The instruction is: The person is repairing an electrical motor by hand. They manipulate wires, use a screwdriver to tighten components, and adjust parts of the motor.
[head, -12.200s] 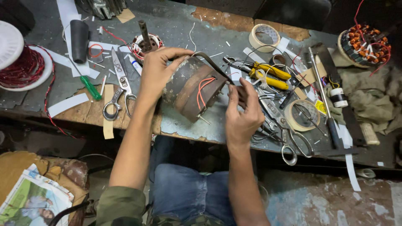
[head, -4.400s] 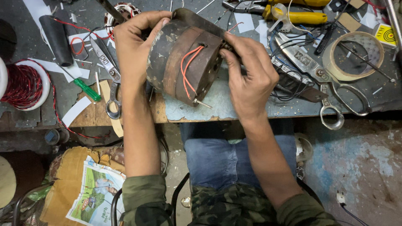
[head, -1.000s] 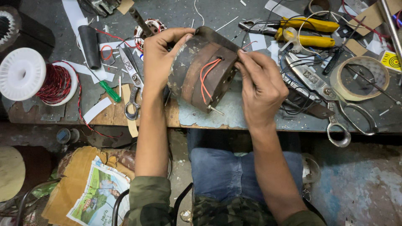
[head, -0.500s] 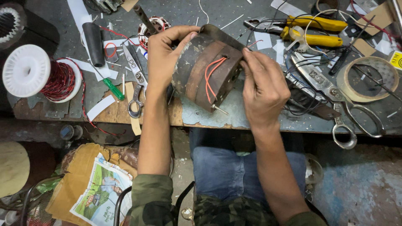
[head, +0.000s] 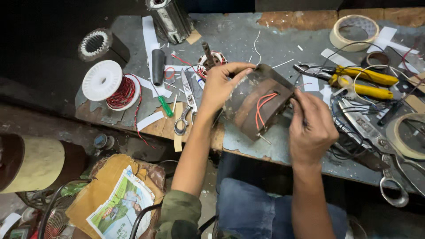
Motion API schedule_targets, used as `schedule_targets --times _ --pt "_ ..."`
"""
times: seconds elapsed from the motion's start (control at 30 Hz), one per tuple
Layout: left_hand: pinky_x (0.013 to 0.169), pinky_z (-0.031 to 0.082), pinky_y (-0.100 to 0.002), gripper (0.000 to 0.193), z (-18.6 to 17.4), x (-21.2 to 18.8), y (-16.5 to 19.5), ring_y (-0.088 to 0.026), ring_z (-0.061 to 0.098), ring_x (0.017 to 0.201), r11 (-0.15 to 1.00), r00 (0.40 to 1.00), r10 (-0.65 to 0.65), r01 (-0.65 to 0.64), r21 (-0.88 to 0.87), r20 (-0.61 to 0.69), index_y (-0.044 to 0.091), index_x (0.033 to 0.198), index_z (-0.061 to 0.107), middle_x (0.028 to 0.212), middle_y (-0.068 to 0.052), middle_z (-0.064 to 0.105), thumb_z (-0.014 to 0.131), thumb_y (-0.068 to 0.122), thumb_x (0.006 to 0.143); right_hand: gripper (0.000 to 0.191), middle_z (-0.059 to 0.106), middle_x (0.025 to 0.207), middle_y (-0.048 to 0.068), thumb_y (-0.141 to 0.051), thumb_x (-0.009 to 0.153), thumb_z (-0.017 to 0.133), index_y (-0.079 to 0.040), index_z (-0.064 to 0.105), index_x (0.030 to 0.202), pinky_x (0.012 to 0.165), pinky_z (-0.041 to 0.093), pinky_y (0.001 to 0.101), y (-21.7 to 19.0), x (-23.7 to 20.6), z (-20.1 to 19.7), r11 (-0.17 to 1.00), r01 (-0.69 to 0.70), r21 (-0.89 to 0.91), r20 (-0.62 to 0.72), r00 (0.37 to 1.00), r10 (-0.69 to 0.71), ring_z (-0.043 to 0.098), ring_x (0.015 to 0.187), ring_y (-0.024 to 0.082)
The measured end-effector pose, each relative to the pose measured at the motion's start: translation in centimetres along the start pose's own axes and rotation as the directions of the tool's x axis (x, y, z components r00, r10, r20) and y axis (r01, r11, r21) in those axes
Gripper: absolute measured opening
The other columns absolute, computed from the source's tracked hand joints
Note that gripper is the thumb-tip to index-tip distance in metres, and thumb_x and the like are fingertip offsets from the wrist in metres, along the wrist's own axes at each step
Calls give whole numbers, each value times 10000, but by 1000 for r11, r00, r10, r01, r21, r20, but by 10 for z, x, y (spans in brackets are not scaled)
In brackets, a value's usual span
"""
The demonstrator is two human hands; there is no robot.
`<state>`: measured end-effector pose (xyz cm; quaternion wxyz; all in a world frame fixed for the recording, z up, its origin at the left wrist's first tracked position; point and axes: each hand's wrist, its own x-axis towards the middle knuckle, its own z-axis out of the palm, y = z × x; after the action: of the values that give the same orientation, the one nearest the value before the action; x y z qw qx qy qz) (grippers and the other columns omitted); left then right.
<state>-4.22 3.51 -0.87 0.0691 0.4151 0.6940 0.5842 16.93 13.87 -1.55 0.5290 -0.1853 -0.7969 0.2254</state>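
Rusty motor stator (head: 254,104) sits tilted at the near edge of the workbench (head: 274,35), red wires on its face. Left hand (head: 221,86) clasps its far side, fingers wrapped. Right hand (head: 312,128) pinches its right rim. Scissors (head: 186,104) lie just left of the stator; yellow pliers (head: 358,79) lie to its right.

Bench clutter — wire spool (head: 107,85), scissors (head: 188,101), yellow pliers (head: 359,79), tape roll (head: 354,32).

Motor housing (head: 256,104) between hands on bench (head: 248,40); scissors (head: 188,104), wire spool (head: 108,86) left; pliers (head: 354,77) right.
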Motion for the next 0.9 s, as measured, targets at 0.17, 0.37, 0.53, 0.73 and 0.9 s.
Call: schedule_targets --times 0.17,0.37,0.53,0.73,0.9 --pt "815 555 -235 175 0 -2 -4 -57 696 882 1000 1000 16 -16 6 6 40 1105 786 996 -39 808 737 124 960 315 727 1136 145 68 974 805 -40 750 1265 902 579 358 4 -2 -3 1000 5 25 -6 1000 -5 729 1029 276" --pt "832 549 -223 166 4 -5 -8 -55 698 917 998 999 42 -41 -40 30 17 1132 778 1031 -40 801 721 87 993 320 737 1138 136 89 961 790 -43 741 1248 910 585 352 8 -5 -7 999 27 30 11 1000 -27 737 1029 267" --pt "798 542 -215 157 5 -9 0 -40 672 881 999 1000 -14 15 -52 15 14 1128 778 995 -27 791 731 63 986 306 733 1120 141 63 955 818 -28 735 1235 897 587 339 5 -4 -7 998 3 57 3 1000 -3 736 1010 260" --pt "803 546 -218 153 5 -10 4 -39 672 882 1000 1000 -6 6 -17 10 17 1125 780 988 -24 793 734 63 986 325 722 1159 140 45 970 819 -27 723 1272 912 588 344 5 -4 -7 998 -19 67 14 1000 18 732 1034 263" --pt "810 547 -222 161 5 -9 -3 -49 686 892 999 1000 12 -12 -33 6 18 1131 779 1004 -31 797 732 64 984 329 718 1122 138 35 960 826 -47 735 1265 848 578 337 6 -5 -8 996 -58 66 48 997 55 729 970 249"
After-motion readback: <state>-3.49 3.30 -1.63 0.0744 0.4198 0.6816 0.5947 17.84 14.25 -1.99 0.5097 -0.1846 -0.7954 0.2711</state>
